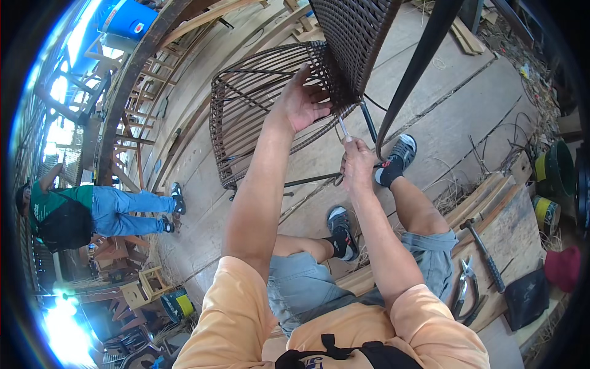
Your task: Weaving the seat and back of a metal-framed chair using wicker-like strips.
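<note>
A chair with dark brown wicker weave (246, 126) lies tipped ahead of me, its tightly woven panel (358, 37) rising at the upper middle. My left hand (302, 103) is at the junction of the loose strands and the tight weave, palm turned up, fingers apart against the weave. Just below it, my right hand (357, 163) is closed round the lower end of a slim, light-coloured tool (344, 127). The tool's upper end points into the weave near my left fingertips; its tip is hidden. I cannot make out its exact kind.
A wooden board (491, 249) at my right bears a hammer (484, 255), pliers (465, 286) and a black pouch (527, 304). Green buckets (554, 169) stand beyond it. At far left, a person in a green shirt (74, 203) stands near wooden frames. Cut strands litter the floor.
</note>
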`<state>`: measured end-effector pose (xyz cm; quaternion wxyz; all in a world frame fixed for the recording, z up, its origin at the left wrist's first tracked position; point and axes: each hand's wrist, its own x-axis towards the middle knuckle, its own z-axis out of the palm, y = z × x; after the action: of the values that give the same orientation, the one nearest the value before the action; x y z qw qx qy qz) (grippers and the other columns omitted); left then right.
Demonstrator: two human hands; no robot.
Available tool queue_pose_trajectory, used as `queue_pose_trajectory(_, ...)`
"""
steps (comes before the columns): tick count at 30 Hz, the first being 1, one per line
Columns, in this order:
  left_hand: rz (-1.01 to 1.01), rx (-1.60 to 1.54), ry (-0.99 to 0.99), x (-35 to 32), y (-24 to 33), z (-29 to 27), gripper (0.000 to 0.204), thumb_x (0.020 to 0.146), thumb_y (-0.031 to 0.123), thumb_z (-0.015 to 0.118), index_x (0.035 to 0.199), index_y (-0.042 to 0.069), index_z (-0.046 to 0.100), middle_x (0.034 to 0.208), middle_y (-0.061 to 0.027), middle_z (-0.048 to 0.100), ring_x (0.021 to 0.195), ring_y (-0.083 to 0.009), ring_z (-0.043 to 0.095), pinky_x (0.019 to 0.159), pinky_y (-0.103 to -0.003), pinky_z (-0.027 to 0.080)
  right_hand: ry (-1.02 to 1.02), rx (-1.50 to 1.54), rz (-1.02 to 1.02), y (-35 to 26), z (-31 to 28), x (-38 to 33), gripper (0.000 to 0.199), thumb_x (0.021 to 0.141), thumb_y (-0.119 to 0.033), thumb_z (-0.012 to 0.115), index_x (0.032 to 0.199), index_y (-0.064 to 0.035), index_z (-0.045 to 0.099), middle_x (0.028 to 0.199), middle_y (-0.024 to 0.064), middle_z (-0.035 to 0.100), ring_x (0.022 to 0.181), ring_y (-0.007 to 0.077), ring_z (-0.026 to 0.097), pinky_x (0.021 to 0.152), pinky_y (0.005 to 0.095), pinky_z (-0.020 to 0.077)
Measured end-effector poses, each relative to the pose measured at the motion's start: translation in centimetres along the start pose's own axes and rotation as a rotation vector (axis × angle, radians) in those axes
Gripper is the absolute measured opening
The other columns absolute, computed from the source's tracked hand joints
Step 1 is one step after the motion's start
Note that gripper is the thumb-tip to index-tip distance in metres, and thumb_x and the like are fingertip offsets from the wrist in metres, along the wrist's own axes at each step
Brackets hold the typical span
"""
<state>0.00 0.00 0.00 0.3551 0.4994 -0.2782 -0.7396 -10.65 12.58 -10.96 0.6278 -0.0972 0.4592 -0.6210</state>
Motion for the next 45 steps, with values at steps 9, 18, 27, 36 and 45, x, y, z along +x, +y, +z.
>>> queue_pose_trajectory(9,0.132,0.006,-0.105,-1.2,-0.9,0.2,0.051,0.090,0.046,0.050,0.115,0.002,0.047,0.105,-0.0155,0.056,0.083,-0.0298,0.060,0.073,-0.039,0.052,-0.065,-0.110,0.110,1.5,-0.2,3.2,0.028,0.088,-0.032,0.058,0.074,-0.0075,0.057,0.047,-0.0071,0.034,0.037,0.0040,0.028,0.034,0.0226,0.0199)
queue_pose_trajectory(18,0.354,0.207,0.020,-2.3,-4.0,0.6,0.032,0.091,0.026,0.052,0.114,0.004,0.053,0.109,-0.0071,0.058,0.090,-0.0194,0.055,0.075,-0.030,0.044,-0.111,-0.118,0.179,1.4,0.0,4.0,0.033,0.089,-0.039,0.057,0.072,-0.0108,0.053,0.047,-0.0078,0.030,0.036,0.0046,0.026,0.035,0.0219,0.0187)
queue_pose_trajectory(27,1.012,1.544,0.514,-5.4,-9.4,-0.5,0.026,0.079,0.013,0.061,0.103,0.004,0.060,0.098,-0.0140,0.060,0.090,-0.0312,0.055,0.081,-0.041,0.046,-0.199,-0.045,0.190,1.9,-0.5,4.7,0.030,0.088,-0.037,0.058,0.074,-0.0109,0.053,0.049,-0.0083,0.032,0.037,0.0044,0.026,0.035,0.0219,0.0185)
queue_pose_trajectory(36,0.824,1.559,0.609,-4.8,-10.1,1.3,0.028,0.081,0.024,0.061,0.102,0.007,0.061,0.095,-0.0113,0.060,0.085,-0.0303,0.060,0.072,-0.040,0.049,-0.180,-0.020,0.240,2.8,-0.9,5.3,0.026,0.089,-0.035,0.058,0.080,-0.0121,0.051,0.052,-0.0087,0.033,0.038,0.0037,0.026,0.035,0.0210,0.0189)
queue_pose_trajectory(45,0.779,1.513,0.553,-4.8,-9.7,1.0,0.021,0.080,0.019,0.060,0.096,0.005,0.061,0.088,-0.0113,0.059,0.083,-0.0285,0.060,0.070,-0.039,0.048,-0.324,0.004,0.390,2.4,-1.4,4.2,0.023,0.090,-0.032,0.056,0.080,-0.0142,0.046,0.054,-0.0075,0.035,0.043,0.0048,0.029,0.039,0.0211,0.0236)
